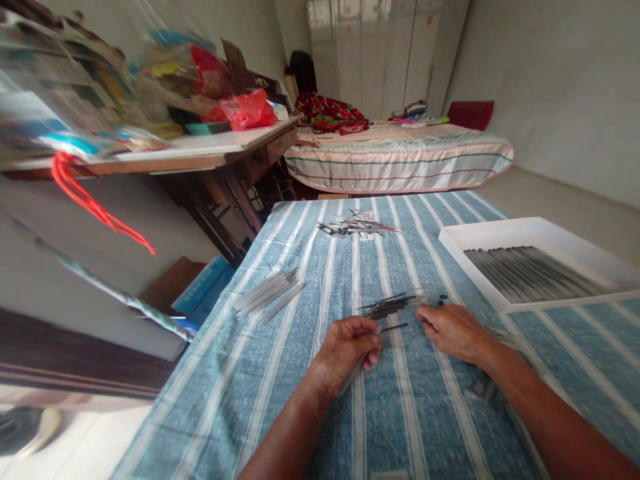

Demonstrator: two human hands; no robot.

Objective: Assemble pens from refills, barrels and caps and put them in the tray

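Observation:
Low over the striped cloth, my left hand [349, 350] is closed round a slim translucent sleeve [351, 375]. A thin black stick [396, 327] shows just beyond its fingertips; whether it sits in the sleeve I cannot tell. My right hand [454, 331] is closed in a pinch to the right, apart from the left, and whatever its fingers hold is hidden. Between and beyond both hands lies a loose bunch of thin black sticks [389, 305]. Small black pieces [443, 299] rest just past the right fingers. Several whitish translucent tubes [270, 293] lie to the left.
A white tray [493, 283] at the right holds a row of dark slim sticks [530, 273]. Farther back on the striped cloth [305, 373] is a pile of thin dark and grey pieces [353, 227]. Beyond stand a cluttered desk [200, 157] and a bed [400, 157].

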